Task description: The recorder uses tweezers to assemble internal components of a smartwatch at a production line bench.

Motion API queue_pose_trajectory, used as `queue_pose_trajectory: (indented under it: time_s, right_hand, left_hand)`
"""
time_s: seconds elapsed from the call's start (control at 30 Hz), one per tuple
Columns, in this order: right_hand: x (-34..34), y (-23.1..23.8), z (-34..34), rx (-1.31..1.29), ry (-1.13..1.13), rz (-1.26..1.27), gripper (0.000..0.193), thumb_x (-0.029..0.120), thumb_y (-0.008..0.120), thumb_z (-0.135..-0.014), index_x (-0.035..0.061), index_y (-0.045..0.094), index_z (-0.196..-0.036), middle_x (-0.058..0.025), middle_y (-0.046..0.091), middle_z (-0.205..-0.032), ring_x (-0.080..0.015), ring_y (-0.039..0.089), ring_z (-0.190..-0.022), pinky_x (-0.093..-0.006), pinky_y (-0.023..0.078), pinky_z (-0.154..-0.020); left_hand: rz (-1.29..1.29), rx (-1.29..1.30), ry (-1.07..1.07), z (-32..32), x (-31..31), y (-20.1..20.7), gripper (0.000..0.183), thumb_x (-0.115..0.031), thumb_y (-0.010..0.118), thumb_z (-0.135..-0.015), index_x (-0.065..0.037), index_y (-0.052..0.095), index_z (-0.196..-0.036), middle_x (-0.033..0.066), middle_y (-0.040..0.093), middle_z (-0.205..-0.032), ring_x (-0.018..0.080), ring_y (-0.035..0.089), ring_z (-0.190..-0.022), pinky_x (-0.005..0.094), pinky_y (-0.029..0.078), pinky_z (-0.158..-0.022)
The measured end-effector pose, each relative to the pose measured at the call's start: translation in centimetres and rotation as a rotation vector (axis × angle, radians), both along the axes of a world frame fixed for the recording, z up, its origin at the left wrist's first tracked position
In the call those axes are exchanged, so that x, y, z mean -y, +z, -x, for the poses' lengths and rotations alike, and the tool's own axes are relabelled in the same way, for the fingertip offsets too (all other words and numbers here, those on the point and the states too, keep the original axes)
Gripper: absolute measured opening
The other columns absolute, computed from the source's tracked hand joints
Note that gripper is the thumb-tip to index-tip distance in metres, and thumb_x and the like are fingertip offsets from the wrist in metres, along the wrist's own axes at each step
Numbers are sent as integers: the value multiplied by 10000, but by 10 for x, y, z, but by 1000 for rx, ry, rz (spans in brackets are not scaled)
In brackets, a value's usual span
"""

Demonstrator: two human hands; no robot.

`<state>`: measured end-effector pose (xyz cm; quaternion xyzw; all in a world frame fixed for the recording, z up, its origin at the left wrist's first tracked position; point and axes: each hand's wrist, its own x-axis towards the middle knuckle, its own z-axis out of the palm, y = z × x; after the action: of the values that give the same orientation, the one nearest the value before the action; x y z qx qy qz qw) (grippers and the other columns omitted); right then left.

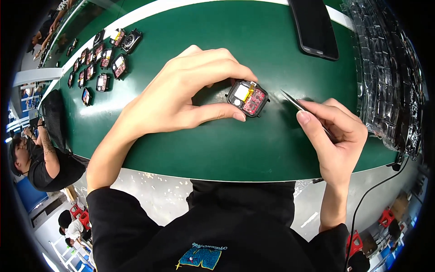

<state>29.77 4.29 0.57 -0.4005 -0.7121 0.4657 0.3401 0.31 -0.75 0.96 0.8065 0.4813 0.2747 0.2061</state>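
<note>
Between the thumb and fingers of my left hand (pixel 190 90) is an opened smartwatch case (pixel 248 98), held at its left side just over the green table. Its inside faces up, with a white block, a strip of yellow tape and a red circuit board. My right hand (pixel 335 129) pinches a pair of dark metal tweezers (pixel 293 101). The tweezers' points aim at the watch case from its right and stay a small gap away from it.
Several more opened watch cases (pixel 103 82) lie in a group at the table's far left. A black phone (pixel 313 31) rests at the back right. Stacked clear plastic trays (pixel 385 68) line the right edge. A person in black (pixel 50 158) sits at the left.
</note>
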Motion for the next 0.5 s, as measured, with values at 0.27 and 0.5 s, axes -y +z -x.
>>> queue_pose_trajectory:
  time_s: [0.27,0.5]
  right_hand:
    - [-6,6,16,127,161,-55,129,-100,787,-906,-63,836,-1020,4,630,-741,-25,537,-627,-204,342,-564]
    - [-7,0,26,130,194,-140,140,-94,791,-906,-49,841,-1029,8,625,-727,-20,510,-603,-209,323,-546]
  left_hand:
    - [33,-14,-24,3,-3,-4,649,-369,982,-682,-20,820,-1205,44,751,-961,176,634,-815,326,394,-773]
    - [44,-4,-23,3,-5,-6,652,-386,977,-680,-10,829,-1192,44,736,-923,170,623,-799,326,407,-777]
